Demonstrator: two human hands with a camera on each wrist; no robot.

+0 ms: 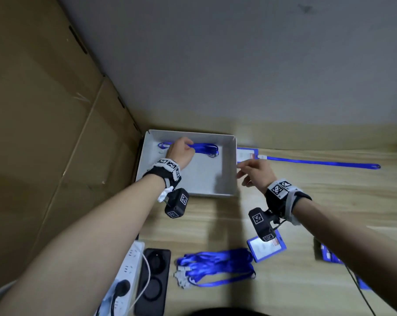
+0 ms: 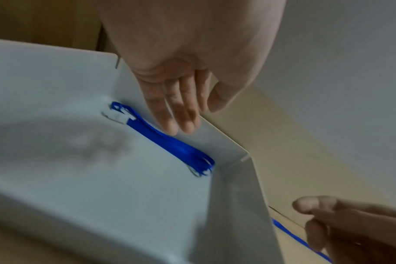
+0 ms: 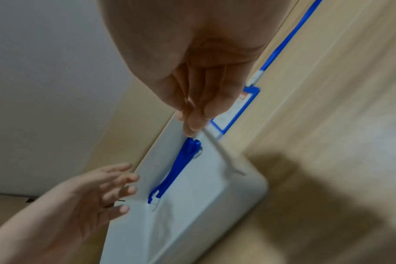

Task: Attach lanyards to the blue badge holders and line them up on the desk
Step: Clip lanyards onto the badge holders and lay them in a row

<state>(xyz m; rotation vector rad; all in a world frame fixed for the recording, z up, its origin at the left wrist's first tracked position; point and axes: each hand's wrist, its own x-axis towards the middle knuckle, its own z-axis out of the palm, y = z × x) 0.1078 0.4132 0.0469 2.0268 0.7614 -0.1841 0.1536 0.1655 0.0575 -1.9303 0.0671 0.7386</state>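
A few blue lanyards (image 1: 204, 148) lie along the far wall inside a white box (image 1: 199, 179). My left hand (image 1: 181, 149) is inside the box over their left end. In the left wrist view its fingers (image 2: 181, 123) are straight, just above the lanyards (image 2: 170, 142), and grip nothing. My right hand (image 1: 249, 171) hovers by the box's right wall with relaxed fingers and holds nothing. Behind it lies a blue badge holder (image 1: 247, 153) with a lanyard (image 1: 320, 162) attached and stretched to the right. A loose badge holder (image 1: 267, 246) and a lanyard bundle (image 1: 215, 266) lie near me.
Cardboard panels (image 1: 44, 133) close off the left side and a grey wall (image 1: 238, 65) the back. A white power strip (image 1: 124, 270) and a black case (image 1: 154, 279) sit at the near left. More blue badge holders (image 1: 329, 255) and a black cable (image 1: 361, 293) lie at the near right.
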